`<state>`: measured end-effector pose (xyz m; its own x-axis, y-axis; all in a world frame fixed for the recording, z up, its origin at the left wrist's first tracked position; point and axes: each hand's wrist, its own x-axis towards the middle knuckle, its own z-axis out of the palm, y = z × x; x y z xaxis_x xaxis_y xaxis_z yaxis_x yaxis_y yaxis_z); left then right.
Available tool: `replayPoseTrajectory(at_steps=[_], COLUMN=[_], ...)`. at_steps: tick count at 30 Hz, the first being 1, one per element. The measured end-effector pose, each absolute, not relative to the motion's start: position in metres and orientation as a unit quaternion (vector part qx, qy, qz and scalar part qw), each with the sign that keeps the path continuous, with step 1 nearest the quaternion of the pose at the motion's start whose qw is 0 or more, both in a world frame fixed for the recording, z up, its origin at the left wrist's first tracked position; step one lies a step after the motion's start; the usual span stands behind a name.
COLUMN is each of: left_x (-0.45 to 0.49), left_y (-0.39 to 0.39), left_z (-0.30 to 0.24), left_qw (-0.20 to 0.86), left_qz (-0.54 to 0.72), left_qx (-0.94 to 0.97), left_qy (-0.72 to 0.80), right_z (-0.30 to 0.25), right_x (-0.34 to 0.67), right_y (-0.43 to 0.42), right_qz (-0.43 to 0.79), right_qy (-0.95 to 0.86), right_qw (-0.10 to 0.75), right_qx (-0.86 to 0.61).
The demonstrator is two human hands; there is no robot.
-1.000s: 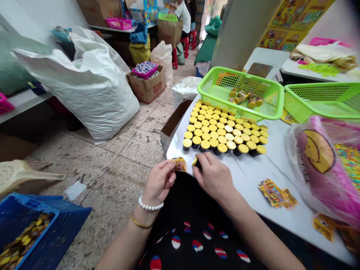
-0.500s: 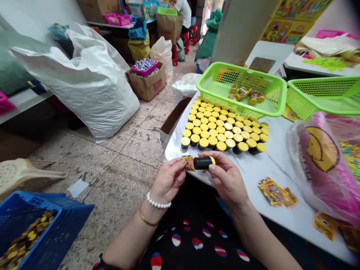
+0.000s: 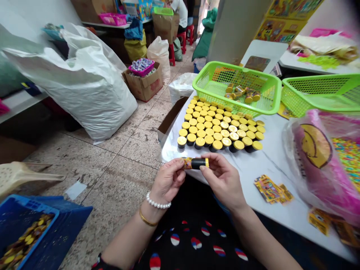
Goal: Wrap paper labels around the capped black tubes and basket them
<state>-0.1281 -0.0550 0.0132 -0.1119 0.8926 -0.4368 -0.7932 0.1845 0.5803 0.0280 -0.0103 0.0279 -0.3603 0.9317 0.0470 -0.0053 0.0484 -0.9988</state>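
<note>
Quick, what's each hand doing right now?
Left hand: closed, pinching a printed yellow wrapper.
Right hand: closed, fingers holding a yellow-capped black tube.

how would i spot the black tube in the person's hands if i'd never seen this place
Find the white table with the block of yellow-lidded black tubes. Just on the near side of that block, the black tube is between the left hand and the right hand, a printed wrapper at its left end. It is held sideways, while those in the block stand upright.
</note>
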Motion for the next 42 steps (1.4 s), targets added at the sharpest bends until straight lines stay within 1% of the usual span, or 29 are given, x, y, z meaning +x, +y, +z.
replayPoseTrajectory(at_steps=[4,9,11,15,20,22,24,26,31,37,42], left_x=[-0.128,-0.129,-0.129,-0.126,-0.133,-0.137,-0.138,-0.136,-0.131,-0.132,-0.131], left_y=[-0.056,-0.058,-0.060,-0.064,-0.067,-0.067,-0.066,-0.066,-0.067,-0.064,-0.062], left_z=[0.013,0.011,0.011,0.013,0.018,0.020,0.021,0.020,0.016,0.019,0.023], left_qw=[0.661,0.648,0.630,0.605,0.488,0.503,0.558,0.592,0.600,0.618,0.586], left_qz=[0.634,0.637,0.642,0.639,0.690,0.666,0.616,0.590,0.609,0.591,0.597], left_qx=[0.068,0.080,0.095,0.143,0.208,0.263,0.307,0.312,0.274,0.284,0.324], left_qy=[0.396,0.409,0.426,0.453,0.493,0.485,0.463,0.451,0.440,0.434,0.442], right_z=[0.026,0.028,0.028,0.025,0.027,0.027,0.026,0.023,0.017,0.017,0.015], right_x=[0.031,0.032,0.032,0.034,0.039,0.040,0.041,0.043,0.048,0.049,0.051], right_y=[-0.016,-0.017,-0.015,-0.013,-0.013,-0.012,-0.010,-0.007,-0.007,-0.009,-0.009], right_qz=[0.492,0.362,0.342,0.369,0.408,0.412,0.406,0.399,0.409,0.330,0.362], right_qy=[-0.667,-0.750,-0.768,-0.751,-0.714,-0.719,-0.740,-0.761,-0.759,-0.788,-0.769], right_qw=[0.410,0.421,0.418,0.434,0.458,0.455,0.442,0.423,0.410,0.429,0.436], right_qx=[-0.381,-0.358,-0.344,-0.335,-0.338,-0.325,-0.303,-0.288,-0.297,-0.293,-0.297])
